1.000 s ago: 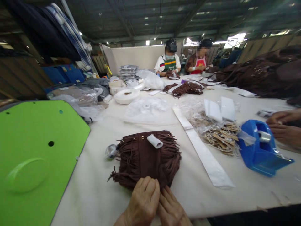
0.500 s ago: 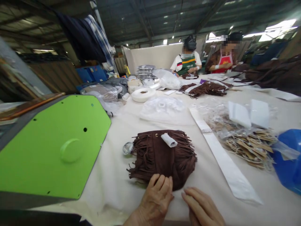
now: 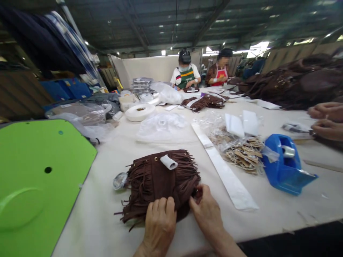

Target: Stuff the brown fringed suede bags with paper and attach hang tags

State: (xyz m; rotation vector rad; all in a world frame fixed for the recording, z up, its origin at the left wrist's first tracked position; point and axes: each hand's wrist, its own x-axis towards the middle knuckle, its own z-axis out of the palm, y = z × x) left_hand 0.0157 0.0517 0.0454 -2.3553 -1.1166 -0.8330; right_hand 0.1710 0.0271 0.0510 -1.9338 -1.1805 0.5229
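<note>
A dark brown fringed bag (image 3: 163, 182) lies flat on the pale table, with small metal eyelets along its far edge. A white wrapped roll (image 3: 168, 162) rests on top of it. My left hand (image 3: 160, 221) is closed on the bag's near edge, its fingers curled over the material and the thumb hidden. At the bag's near right corner, my right hand (image 3: 206, 210) pinches the brown material between thumb and fingers; some fingertips are hidden behind it. A small clear-wrapped round item (image 3: 120, 181) sits against the bag's left side.
A green panel (image 3: 40, 171) stands at left. Rightward lie a long white strip (image 3: 227, 175), string tags (image 3: 245, 153) and a blue tape dispenser (image 3: 284, 164). Clear plastic bags (image 3: 162, 126) lie behind. Another person's hands (image 3: 328, 119) show at far right; two people work beyond.
My right hand has moved from beside the bag onto its near right corner and taken hold. My left hand stays at the near edge. The view has turned right, revealing another person's hands.
</note>
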